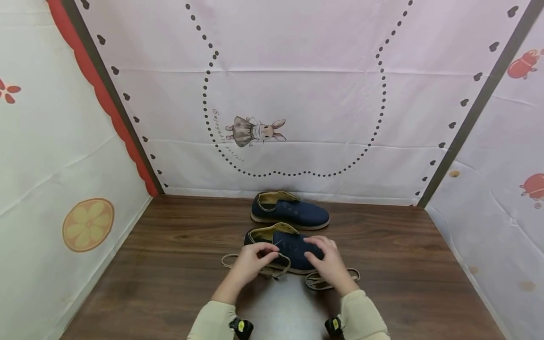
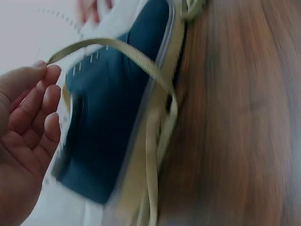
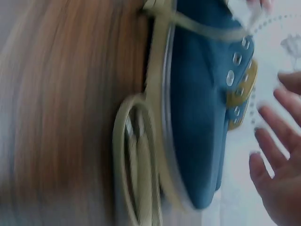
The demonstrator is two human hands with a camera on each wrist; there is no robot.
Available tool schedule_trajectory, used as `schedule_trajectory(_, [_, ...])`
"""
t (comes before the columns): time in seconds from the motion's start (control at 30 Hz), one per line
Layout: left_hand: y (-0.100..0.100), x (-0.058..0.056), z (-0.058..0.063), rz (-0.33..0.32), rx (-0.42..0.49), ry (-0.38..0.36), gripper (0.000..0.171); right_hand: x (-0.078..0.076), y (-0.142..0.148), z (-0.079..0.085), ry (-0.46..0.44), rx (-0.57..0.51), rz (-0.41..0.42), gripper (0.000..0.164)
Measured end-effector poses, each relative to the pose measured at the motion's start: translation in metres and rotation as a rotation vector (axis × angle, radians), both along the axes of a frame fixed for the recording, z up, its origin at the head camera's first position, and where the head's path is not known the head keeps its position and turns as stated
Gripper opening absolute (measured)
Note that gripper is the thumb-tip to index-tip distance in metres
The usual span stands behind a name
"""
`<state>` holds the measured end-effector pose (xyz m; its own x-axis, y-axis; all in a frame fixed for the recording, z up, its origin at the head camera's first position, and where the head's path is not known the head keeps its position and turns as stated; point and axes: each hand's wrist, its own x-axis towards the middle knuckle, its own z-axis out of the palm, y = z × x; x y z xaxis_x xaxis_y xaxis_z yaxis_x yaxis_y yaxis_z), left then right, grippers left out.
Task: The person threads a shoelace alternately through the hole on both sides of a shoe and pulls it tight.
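Two navy shoes with tan insides lie side by side, toes to the right; the nearer shoe (image 1: 290,243) has bare eyelets along its opening. Between thumb and forefinger, my left hand (image 1: 251,259) pinches the end of a tan shoelace (image 2: 137,57). That lace arcs from the fingertips over the shoe's side down to the wooden surface. Over the toe half of the nearer shoe hovers my right hand (image 1: 328,260), its fingers spread apart and holding nothing. In the right wrist view its fingers (image 3: 273,146) are blurred and stand away from the shoe.
Behind the nearer shoe stands the farther shoe (image 1: 293,211), close to the printed back sheet (image 1: 297,94). A second, coiled tan lace (image 1: 316,282) lies on the wooden surface (image 1: 178,274) below the right hand. Printed sheets also hang at both sides.
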<state>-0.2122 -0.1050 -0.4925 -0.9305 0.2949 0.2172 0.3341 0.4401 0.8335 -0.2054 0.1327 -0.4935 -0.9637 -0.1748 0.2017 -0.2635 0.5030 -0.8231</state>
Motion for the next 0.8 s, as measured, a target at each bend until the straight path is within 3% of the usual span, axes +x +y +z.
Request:
schedule_trajectory(0.13, [0.021,-0.001,0.004,-0.057,-0.029,0.049,0.016,0.006,-0.014,0.005,-0.049,-0.048,0.084,0.023])
schedule_trajectory(0.3, [0.034,-0.005,0.006,-0.053,-0.097,0.138,0.015,0.006,-0.018,0.002,-0.071,-0.073,0.111,0.02])
schedule_trajectory(0.57, [0.039,-0.02,0.005,0.025,-0.228,0.181,0.024,0.001,-0.012,-0.01,-0.107,-0.033,-0.031,0.01])
schedule_trajectory(0.8, [0.044,-0.032,-0.003,0.03,-0.397,0.08,0.044,-0.001,-0.013,-0.019,-0.14,-0.025,-0.166,0.01])
